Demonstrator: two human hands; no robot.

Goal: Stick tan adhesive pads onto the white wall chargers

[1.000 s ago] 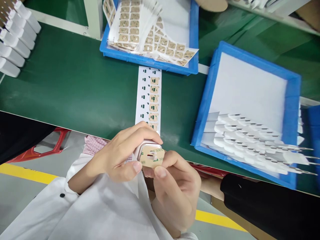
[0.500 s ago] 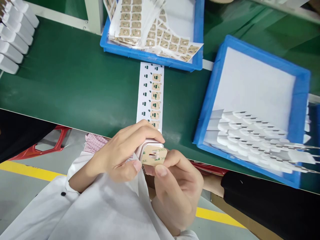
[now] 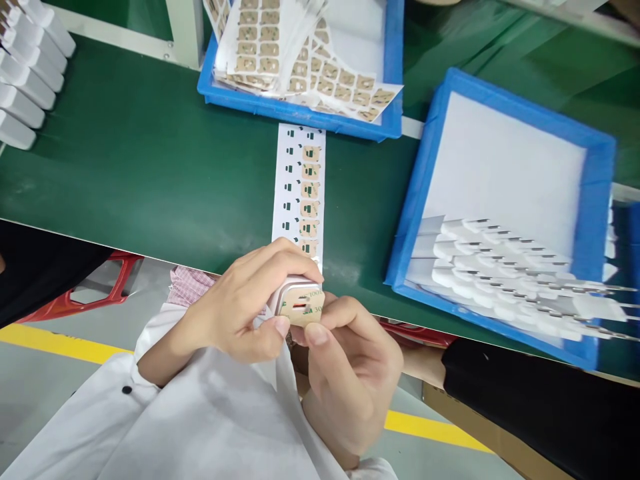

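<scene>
"What lies on the table (image 3: 125, 160)?"
"A sticker sheet (image 3: 299, 193) in the middle, its far end at a tray (image 3: 240, 101) full of more sheets (image 3: 280, 47)."
"And beside it?"
"Housings (image 3: 30, 80) at far left; a second tray (image 3: 423, 180) on the right, parts (image 3: 495, 267) in its near half."
"The hands?"
"Before the sheet: a piece (image 3: 283, 290) between left hand (image 3: 245, 300) and right hand (image 3: 355, 367), a sticker (image 3: 300, 305) on its face."
</scene>
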